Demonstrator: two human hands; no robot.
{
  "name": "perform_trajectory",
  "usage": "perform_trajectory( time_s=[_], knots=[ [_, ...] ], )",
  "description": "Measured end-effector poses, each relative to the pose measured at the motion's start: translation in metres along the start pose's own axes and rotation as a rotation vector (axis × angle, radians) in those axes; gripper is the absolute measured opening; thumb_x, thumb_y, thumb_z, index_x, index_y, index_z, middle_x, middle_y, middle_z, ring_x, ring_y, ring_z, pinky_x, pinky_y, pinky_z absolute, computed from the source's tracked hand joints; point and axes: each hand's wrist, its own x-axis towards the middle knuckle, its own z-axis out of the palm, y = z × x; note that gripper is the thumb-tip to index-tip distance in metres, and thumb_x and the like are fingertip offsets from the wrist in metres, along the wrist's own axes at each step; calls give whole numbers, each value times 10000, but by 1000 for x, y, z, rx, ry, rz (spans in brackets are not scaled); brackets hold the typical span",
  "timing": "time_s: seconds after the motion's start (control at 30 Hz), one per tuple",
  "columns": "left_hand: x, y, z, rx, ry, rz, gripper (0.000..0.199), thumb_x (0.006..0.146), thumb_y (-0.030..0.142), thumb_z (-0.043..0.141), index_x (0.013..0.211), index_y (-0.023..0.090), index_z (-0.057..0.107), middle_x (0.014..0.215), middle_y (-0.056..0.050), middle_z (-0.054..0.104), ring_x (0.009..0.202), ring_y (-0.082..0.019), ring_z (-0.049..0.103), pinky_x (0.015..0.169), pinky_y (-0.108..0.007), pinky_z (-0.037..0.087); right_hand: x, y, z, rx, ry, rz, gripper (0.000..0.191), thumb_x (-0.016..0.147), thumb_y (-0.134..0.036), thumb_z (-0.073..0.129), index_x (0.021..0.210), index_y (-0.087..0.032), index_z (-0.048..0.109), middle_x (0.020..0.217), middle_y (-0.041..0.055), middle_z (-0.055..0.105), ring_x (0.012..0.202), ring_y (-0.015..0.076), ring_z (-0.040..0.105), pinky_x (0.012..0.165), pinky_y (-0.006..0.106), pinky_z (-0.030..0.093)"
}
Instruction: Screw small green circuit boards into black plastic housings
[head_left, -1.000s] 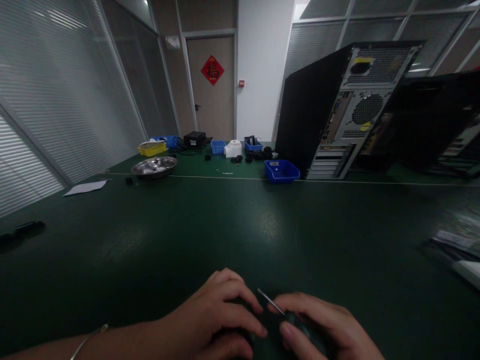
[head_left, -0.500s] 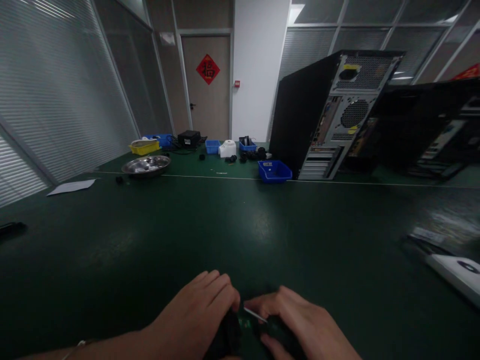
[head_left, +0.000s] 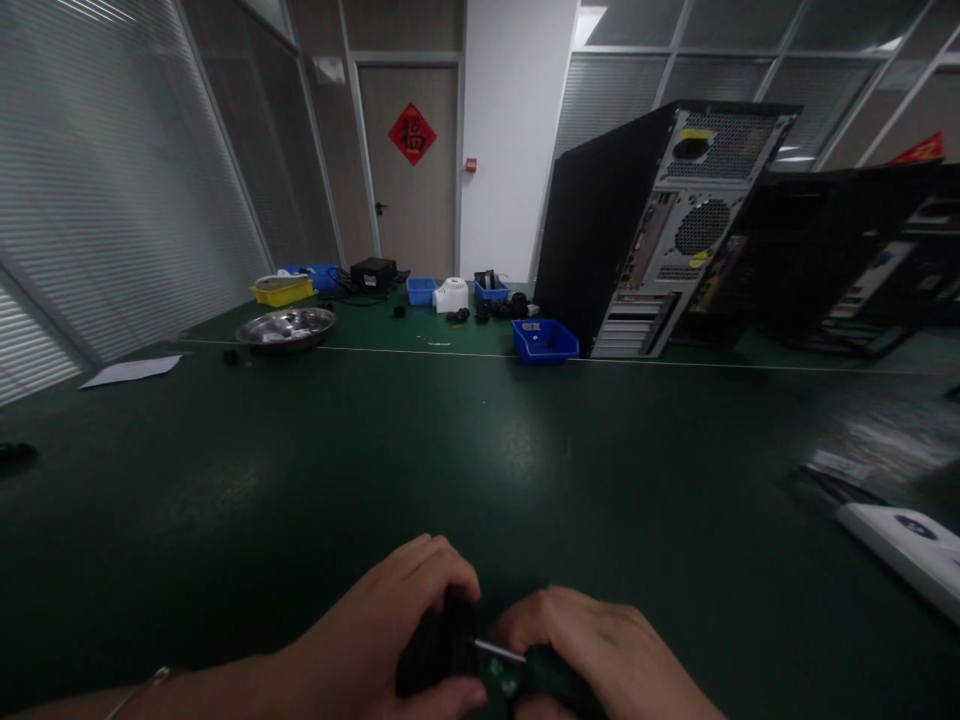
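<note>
My two hands work close together at the near edge of the view.
My left hand is clamped on a dark, black-looking part, low in the middle of my view over the dark green tabletop; my right hand grips a dark-handled tool with a thin, straight metal shaft, its tip pointing left, at the part. I can't tell whether the tip touches it.

A dark, partly hidden object sits in the left hand. The dark-handled tool, in the right hand, points its thin, bright metal shaft leftward, its tip at the object's edge.
</note>
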Motion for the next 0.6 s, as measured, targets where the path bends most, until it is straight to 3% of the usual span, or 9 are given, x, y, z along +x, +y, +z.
perform_trajectory(
  time_s=[0.17, 0.33, 0.47, 0.6],
  knots=[
    [2, -17, 6, -135, 53, 9, 365, 706, 120, 627, 1048, 205, 527, 944, -36, 529, 788, -158, 489, 692, -270, 425, 0, 2, 3, -36, -50, 27, 235, 738, -122, 660, 945, -220, 605, 887, 0, 697, 788, 150, 643, 677, 207, 489],
    [6, -34, 12, -493, 69, 34, 415, 762, 172, 645, 1144, 268, 512, 1072, -36, 497, 857, -154, 533, 743, -288, 446, 0, 3, 5, 26, -5, 32, 273, 688, -81, 698, 902, -215, 594, 865, -14, 691, 771, 143, 652, 665, 196, 483],
    [7, -31, 15, -682, 31, 12, 386, 762, 187, 666, 1110, 260, 516, 1061, -29, 529, 877, -160, 561, 765, -298, 445, -1, 1, 2, 215, 169, 43, 220, 739, -101, 655, 892, -227, 560, 888, -20, 687, 797, 125, 657, 693, 179, 498],
    [6, -26, 20, -653, 10, 26, 393, 770, 185, 653, 1122, 243, 488, 998, -47, 583, 916, -195, 570, 802, -339, 446, -2, -5, 0, 322, 376, 74, 232, 761, -118, 644, 903, -253, 520, 930, -32, 688, 850, 119, 659, 754, 174, 504]
  ],
)
